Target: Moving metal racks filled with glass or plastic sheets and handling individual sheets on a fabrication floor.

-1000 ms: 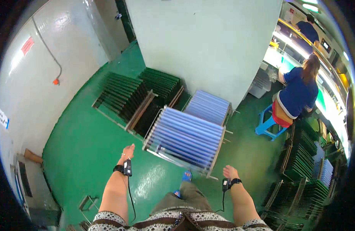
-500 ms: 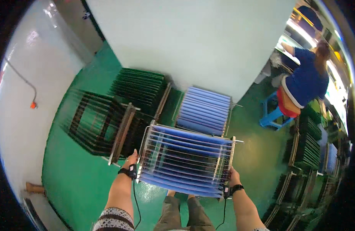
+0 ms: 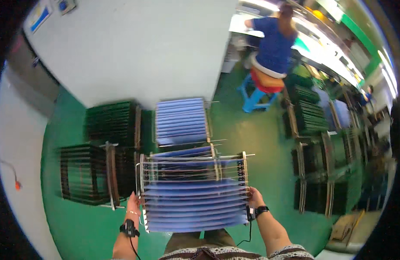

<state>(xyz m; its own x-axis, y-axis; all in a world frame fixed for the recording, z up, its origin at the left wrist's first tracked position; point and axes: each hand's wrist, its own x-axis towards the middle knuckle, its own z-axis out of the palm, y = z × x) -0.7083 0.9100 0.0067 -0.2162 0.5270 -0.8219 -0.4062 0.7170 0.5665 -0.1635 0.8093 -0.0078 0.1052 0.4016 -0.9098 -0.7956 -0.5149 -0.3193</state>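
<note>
I hold a metal rack (image 3: 193, 190) filled with several blue flat panels in front of me, above the green floor. My left hand (image 3: 133, 203) grips the rack's left side frame. On the right side frame my right hand (image 3: 254, 198) is closed. Both wrists wear black bands with cables. A second rack of blue panels (image 3: 181, 121) stands on the floor just beyond the one I hold.
Racks of dark panels (image 3: 98, 167) stand on the floor to my left, more dark racks (image 3: 315, 173) to my right. A white wall (image 3: 135, 47) rises ahead. A person in blue (image 3: 273, 43) sits on a blue stool (image 3: 254, 95) at a workbench, far right.
Both hands have closed on the rack's sides and the rack now sits higher and closer to me. My view has swung so the wall and the seated person are more ahead.
</note>
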